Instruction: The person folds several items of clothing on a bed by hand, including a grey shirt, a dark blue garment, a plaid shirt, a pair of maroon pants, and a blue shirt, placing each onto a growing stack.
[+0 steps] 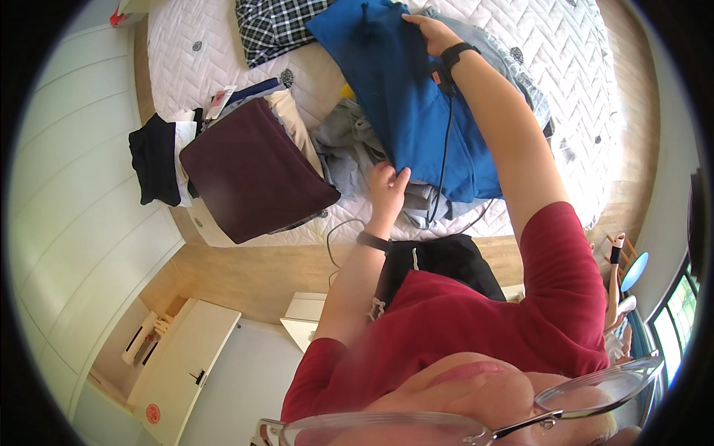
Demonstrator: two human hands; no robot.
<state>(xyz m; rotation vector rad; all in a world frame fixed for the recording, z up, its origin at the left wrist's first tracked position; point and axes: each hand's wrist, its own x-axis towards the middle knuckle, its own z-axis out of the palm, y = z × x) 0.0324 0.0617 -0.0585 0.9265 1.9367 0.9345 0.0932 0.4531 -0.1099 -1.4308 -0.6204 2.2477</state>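
Observation:
A blue garment (pixel 385 95) is spread slantwise over a pile of grey and light denim clothes (pixel 348 134) on the bed. My left hand (pixel 389 187) pinches its lower left edge between thumb and fingers. At its upper right edge, my right hand (pixel 435 34) holds the cloth with the thumb along the top; part of its grip is hidden. Left of the pile, a folded dark maroon garment (pixel 256 167) tops a stack with beige and navy cloth. A black garment (pixel 153 159) and a white one lie beside that stack. Above is a black-and-white checked cloth (pixel 279 28).
The quilted bed cover (pixel 574 72) reaches to a rounded edge. A black cable (pixel 446 150) runs from my right wrist over the blue cloth. White panels (pixel 72 139) stand at left, an open white door (pixel 184 368) lower left. Another person (pixel 616 312) is far right.

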